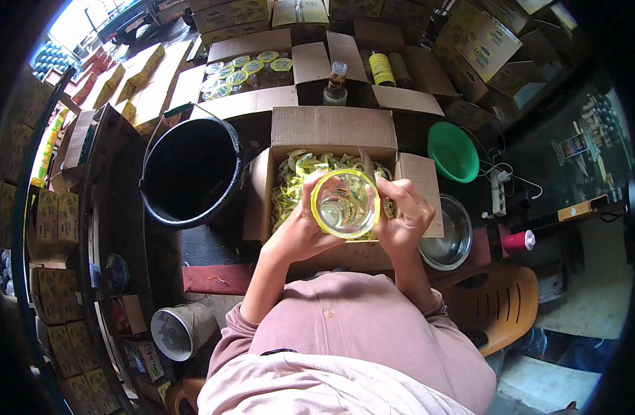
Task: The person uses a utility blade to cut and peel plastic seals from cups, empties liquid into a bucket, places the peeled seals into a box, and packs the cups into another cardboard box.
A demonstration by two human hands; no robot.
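Note:
A clear round cup (346, 205) with a yellow band around its rim is held between my two hands, its round opening or end facing up towards me. My left hand (300, 228) grips its left side, fingers curled against the wall. On the other side, my right hand (404, 218) closes on the cup with thumb and fingers near the yellow band. Beneath the hands, an open cardboard box (334, 128) holds a heap of yellow-green printed strips (287, 185). The cup covers part of the heap.
A black bucket (149, 181) stands left of the box. To the right are a green basin (435, 149), a clear bowl (464, 242), a power strip (498, 197) and a pink spool (516, 241). Behind, a carton (251, 104) holds several yellow-topped cups, beside a bottle (336, 86).

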